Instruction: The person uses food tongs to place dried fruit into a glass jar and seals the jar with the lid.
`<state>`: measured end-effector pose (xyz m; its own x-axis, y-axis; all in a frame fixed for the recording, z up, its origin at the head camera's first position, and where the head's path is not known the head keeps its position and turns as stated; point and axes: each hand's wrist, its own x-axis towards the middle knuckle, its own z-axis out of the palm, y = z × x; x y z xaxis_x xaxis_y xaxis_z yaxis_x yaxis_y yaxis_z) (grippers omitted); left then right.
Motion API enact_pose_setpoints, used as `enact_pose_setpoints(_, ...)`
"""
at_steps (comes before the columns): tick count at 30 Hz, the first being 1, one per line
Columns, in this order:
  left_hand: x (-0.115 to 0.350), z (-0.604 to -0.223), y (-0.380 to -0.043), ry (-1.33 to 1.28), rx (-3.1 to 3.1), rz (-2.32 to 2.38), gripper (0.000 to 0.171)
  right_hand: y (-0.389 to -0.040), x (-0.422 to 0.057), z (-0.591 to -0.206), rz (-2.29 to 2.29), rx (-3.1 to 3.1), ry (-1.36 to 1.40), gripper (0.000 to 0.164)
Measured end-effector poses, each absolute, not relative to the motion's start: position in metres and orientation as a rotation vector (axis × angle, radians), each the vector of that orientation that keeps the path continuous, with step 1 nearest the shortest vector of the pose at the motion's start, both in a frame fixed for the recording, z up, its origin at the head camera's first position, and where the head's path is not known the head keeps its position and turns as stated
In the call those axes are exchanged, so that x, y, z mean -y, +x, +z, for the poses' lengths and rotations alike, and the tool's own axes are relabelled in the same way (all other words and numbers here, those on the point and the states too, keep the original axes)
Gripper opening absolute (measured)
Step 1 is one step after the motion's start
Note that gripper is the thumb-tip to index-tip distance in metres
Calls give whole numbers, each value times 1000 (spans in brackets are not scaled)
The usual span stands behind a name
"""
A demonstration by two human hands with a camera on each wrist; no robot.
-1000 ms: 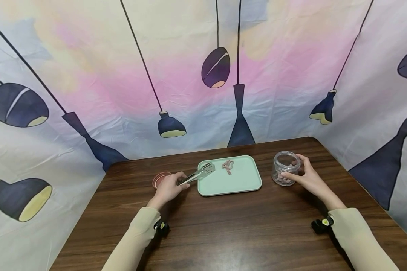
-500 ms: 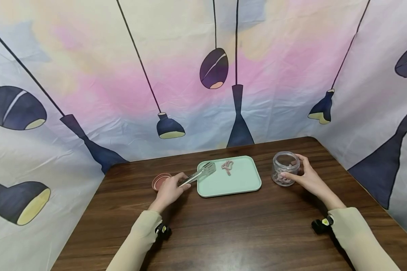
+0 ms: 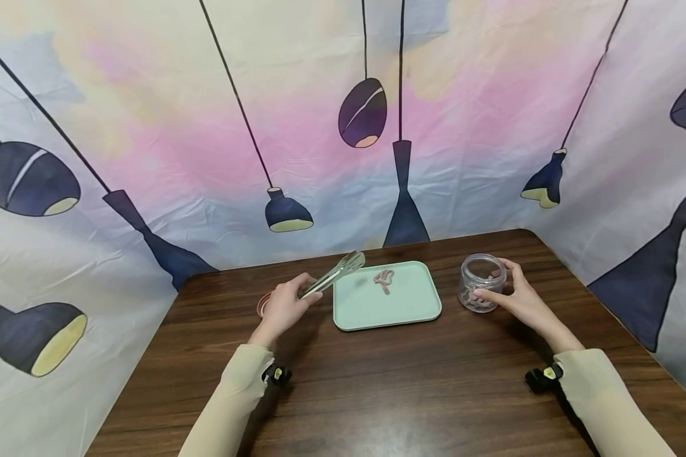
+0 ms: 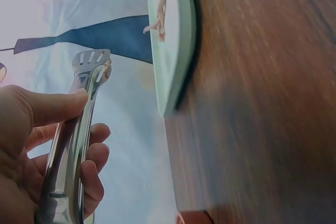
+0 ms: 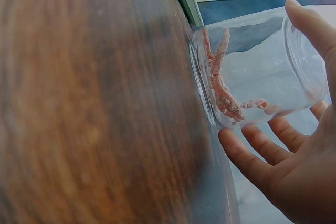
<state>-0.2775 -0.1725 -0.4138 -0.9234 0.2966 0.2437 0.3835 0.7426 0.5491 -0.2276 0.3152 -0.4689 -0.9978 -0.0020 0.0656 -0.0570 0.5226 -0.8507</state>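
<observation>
Tongs [image 4: 68, 156] in the left hand [image 3: 282, 311], a clear jar [image 3: 469, 276] in the right hand [image 3: 519, 299].
We see the left fingers [image 4: 98, 153] curled round the metal tongs, whose slotted tips are up near the far left corner of the pale green tray [image 3: 400, 312], a small pinkish bit showing at them; the right fingers [image 5: 249, 158] and thumb stand wide around the jar, upright on the surface [image 3: 389, 381] right of the tray, pinkish strips [image 5: 224, 98] near its bottom; another pinkish piece [image 3: 384, 278] lies on the tray; the left hand partly hides a reddish lid [image 3: 262, 306].
</observation>
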Motion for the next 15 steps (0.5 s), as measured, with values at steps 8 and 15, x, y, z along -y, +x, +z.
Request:
enact_pose_setpoints(8, 131, -396, -281, -641, 2753, -906, 23, -228, -318, -469, 1508, 2698, 50, 105)
enact_pose_setpoints(15, 90, -382, -284, -742, 2733, -900, 32, -229, -317, -469, 1515, 2698, 63, 104)
